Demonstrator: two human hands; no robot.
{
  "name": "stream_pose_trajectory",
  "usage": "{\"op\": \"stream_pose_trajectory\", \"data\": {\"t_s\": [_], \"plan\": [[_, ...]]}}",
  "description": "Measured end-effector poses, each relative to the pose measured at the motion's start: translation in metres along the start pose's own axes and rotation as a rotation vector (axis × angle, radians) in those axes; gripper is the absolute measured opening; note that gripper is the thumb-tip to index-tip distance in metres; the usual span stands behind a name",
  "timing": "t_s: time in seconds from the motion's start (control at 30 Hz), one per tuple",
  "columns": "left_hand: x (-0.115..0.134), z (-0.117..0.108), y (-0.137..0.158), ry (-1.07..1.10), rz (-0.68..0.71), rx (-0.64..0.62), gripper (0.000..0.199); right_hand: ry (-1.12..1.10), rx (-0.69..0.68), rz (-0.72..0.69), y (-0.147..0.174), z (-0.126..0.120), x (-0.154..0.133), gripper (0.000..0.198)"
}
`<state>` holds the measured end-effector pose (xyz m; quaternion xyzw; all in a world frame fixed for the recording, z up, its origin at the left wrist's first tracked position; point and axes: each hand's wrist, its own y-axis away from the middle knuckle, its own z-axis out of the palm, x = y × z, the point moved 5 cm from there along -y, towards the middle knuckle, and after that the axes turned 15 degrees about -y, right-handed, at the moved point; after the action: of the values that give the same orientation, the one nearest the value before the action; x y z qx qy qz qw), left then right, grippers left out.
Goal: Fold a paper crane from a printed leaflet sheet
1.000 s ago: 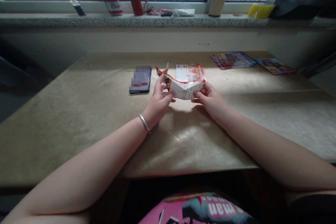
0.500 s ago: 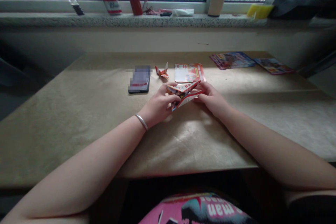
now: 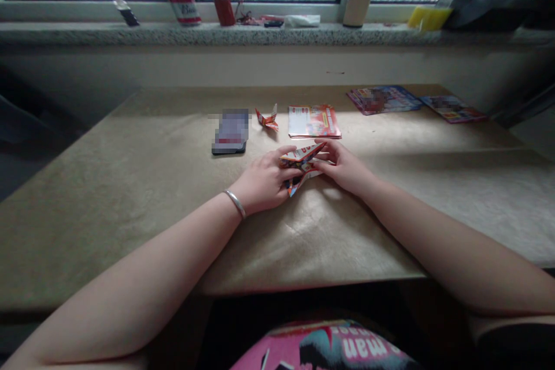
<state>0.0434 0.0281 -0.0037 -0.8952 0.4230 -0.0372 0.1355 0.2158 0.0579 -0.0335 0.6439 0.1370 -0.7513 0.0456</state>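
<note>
A sheet of printed paper (image 3: 303, 154), red, white and many-coloured, is folded into pointed flaps between my hands, low over the table. My left hand (image 3: 266, 180) grips its left side, some fingers above and some between the flaps. On the right side, my right hand (image 3: 341, 166) pinches the pointed end with thumb and fingers. Beyond them stands a small folded paper figure (image 3: 267, 121) with upright points, probably a bird. Just right of it lies a stack of square printed sheets (image 3: 314, 121), flat on the table.
A phone (image 3: 230, 132) lies left of the paper figure. Printed packets (image 3: 384, 99) and another packet (image 3: 453, 108) are at the back right of the table (image 3: 130, 196). On the windowsill stand a red can (image 3: 181, 1), a red holder (image 3: 224, 8) and a yellow object (image 3: 429, 18).
Both hands have come slightly nearer to me and lower with the folded paper. Its flaps have tilted and closed up somewhat, and the right fingers have shifted along its end.
</note>
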Motion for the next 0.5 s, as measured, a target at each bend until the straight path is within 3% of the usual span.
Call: {"op": "stream_pose_trajectory", "data": {"t_s": [0.13,0.3,0.5], "plan": [[-0.0003,0.0006,0.0014,0.009,-0.02,-0.004,0.041,0.037,-0.028,-0.015,0.002,0.0037,-0.0041,0.045],[-0.0024,0.0,0.0018,0.047,-0.062,0.009,0.035,0.114,-0.03,-0.016,0.0057,0.0019,-0.0066,0.054],[-0.0028,-0.0034,0.0026,-0.087,-0.047,-0.011,0.032,0.168,-0.028,0.006,0.0054,-0.0018,-0.004,0.054]]}}
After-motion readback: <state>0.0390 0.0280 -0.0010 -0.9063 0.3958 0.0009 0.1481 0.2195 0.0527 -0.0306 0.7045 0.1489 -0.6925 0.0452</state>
